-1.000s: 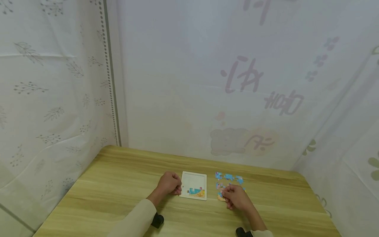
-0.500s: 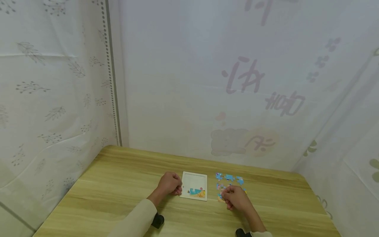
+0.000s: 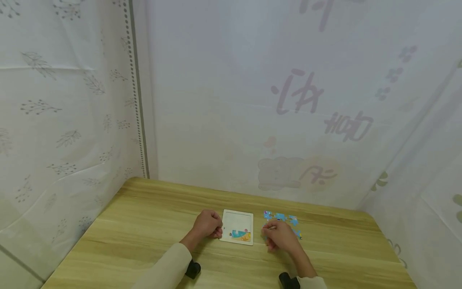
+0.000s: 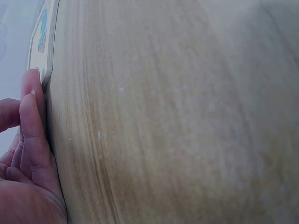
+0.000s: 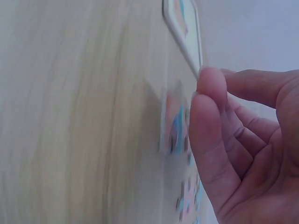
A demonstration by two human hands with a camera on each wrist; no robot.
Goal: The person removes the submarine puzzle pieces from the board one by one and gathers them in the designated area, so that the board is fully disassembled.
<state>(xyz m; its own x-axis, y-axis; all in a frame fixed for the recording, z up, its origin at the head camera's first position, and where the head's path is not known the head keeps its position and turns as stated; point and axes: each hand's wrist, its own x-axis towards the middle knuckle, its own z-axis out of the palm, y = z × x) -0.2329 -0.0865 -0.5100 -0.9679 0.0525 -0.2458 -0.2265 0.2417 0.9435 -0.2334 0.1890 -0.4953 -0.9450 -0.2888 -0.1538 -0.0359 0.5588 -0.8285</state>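
Observation:
A square cream puzzle tray [image 3: 234, 218] lies on the table, with joined teal and orange jigsaw pieces [image 3: 241, 235] at its lower right. Against its left edge rests my left hand [image 3: 207, 224]; in the left wrist view, fingertips [image 4: 32, 79] meet the tray's corner. To the right of the tray my right hand [image 3: 281, 235] hovers over loose jigsaw pieces, thumb and index finger drawn together. Whether a piece sits between them I cannot tell. Just past these fingers, in the right wrist view, is a blurred orange and blue jigsaw piece [image 5: 175, 126].
Loose blue jigsaw pieces [image 3: 280, 217] form a row at the back right, and another blue piece [image 3: 297, 234] shows beside my right hand. The wooden table [image 3: 151, 216] ends at a pale printed curtain [image 3: 202, 120] behind.
My right hand has moved left from over the loose pieces toward the tray, uncovering a blue piece on the right. My left hand and the tray have stayed in place.

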